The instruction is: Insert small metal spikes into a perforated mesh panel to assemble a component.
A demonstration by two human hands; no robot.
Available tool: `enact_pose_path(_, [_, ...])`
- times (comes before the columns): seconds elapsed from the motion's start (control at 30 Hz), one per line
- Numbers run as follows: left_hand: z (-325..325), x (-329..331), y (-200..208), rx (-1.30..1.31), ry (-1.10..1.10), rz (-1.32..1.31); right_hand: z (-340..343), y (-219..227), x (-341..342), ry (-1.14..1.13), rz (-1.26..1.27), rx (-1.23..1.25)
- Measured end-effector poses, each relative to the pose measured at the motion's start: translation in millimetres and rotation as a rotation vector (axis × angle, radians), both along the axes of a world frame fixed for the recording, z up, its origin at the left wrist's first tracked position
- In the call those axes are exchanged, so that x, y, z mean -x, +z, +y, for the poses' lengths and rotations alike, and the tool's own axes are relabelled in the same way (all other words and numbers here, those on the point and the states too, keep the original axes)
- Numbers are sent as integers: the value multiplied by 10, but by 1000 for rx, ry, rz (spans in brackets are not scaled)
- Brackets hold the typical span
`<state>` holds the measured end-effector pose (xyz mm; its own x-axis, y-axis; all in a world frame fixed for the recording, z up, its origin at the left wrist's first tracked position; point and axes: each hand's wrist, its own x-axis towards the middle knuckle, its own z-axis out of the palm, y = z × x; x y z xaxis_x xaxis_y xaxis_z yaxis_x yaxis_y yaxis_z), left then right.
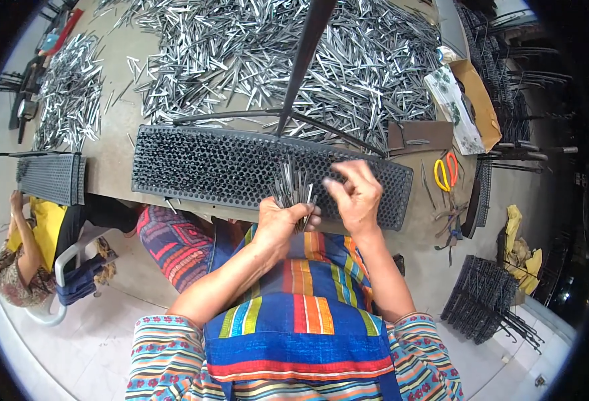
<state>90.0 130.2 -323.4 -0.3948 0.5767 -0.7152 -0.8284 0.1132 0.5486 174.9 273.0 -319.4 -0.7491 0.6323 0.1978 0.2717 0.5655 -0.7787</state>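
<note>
Strips [291, 184], thin and silvery, jut from our left hand [276, 224], whose fingers wrap round the bunch; the free ends fan past the thumb over the black perforated panel [389, 190]. Just right of the bunch and apart from it, our right hand [361, 204] is above the panel, fingers curled; we cannot tell whether they pinch a strip. Beyond the panel, a loose pile [241, 63] covers much of the tabletop [115, 157].

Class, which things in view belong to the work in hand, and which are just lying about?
Likely in use:
thin strips in the left hand
right hand
perforated black panel
loose strip pile

Likely lying about:
yellow-and-red scissors
open box
</note>
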Motion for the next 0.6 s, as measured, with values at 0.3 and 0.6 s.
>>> enact_pose_path(0.3, [24, -94, 38, -11, 9, -20, -202, -229, -248, -203, 364, 905])
enact_pose_path(0.6, [69, -27, 12, 31, -26, 35, 218, -261, 110, -240, 323, 5])
